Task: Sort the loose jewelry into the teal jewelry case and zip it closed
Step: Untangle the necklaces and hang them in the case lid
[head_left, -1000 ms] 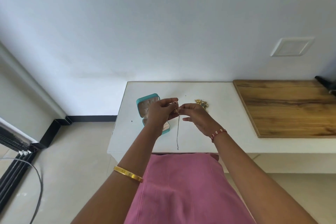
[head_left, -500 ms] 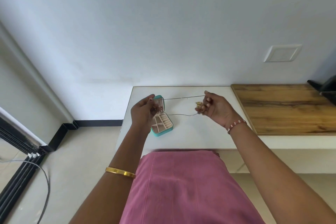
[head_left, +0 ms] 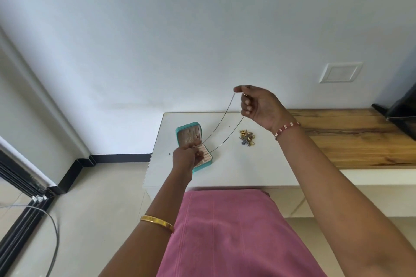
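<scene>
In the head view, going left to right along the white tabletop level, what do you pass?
teal jewelry case → left hand → thin chain → pile of loose jewelry → right hand → wooden board

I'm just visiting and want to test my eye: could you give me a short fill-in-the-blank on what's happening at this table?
1. The teal jewelry case has its lid ____.
2. The thin chain is stretched between ____ hands.
3. The higher end is pinched by the ____ hand; the left hand is over the case.
4. The pile of loose jewelry lies on the ____ table.

Missing: open; two; right; white
</scene>
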